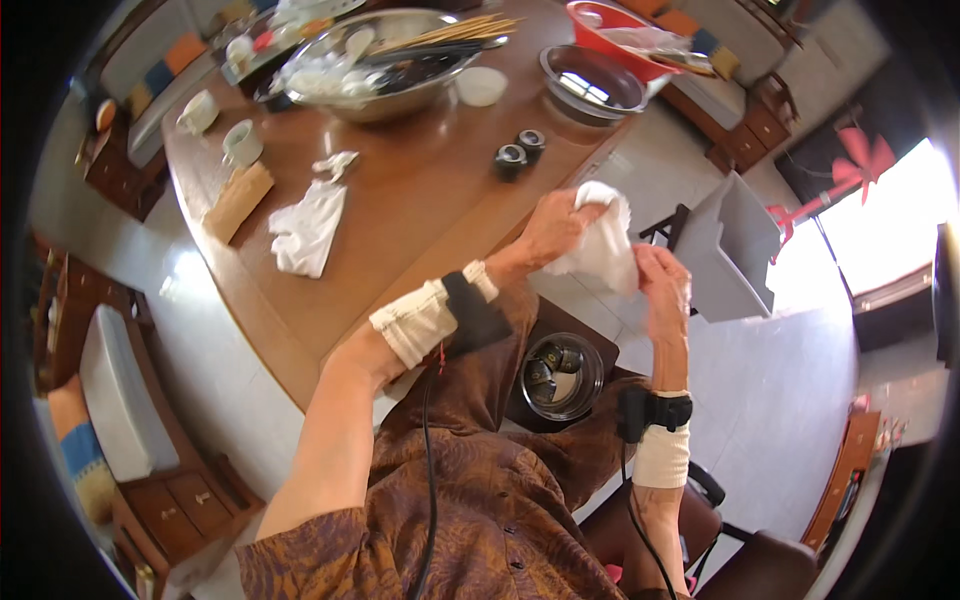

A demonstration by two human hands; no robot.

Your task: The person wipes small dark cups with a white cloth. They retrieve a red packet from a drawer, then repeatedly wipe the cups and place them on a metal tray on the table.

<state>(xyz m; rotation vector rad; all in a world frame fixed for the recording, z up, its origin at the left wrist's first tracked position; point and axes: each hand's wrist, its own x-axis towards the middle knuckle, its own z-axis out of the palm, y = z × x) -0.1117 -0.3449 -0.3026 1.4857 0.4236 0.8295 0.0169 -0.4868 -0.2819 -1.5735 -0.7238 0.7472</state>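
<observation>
A white cloth [600, 247] hangs between my two hands, above the floor beside the table's edge. My left hand [559, 229] grips its upper part, with some of the cloth over the fingers. At its lower right edge, my right hand [660, 274] pinches the cloth. Below them, a round glass bowl [561, 376] with several small dark cups or jars inside stands on a dark seat between my knees. Two small dark cups [521, 150] are on the table, left of the hands. Another white cloth [310, 229] lies crumpled farther left.
On the wooden table [420, 202] are a steel basin [375, 97] with chopsticks and utensils, a dark glass bowl [592, 86], a red basin [626, 45], two white mugs [242, 144] and brown folded paper [238, 201]. A grey bin [720, 251] stands at the right.
</observation>
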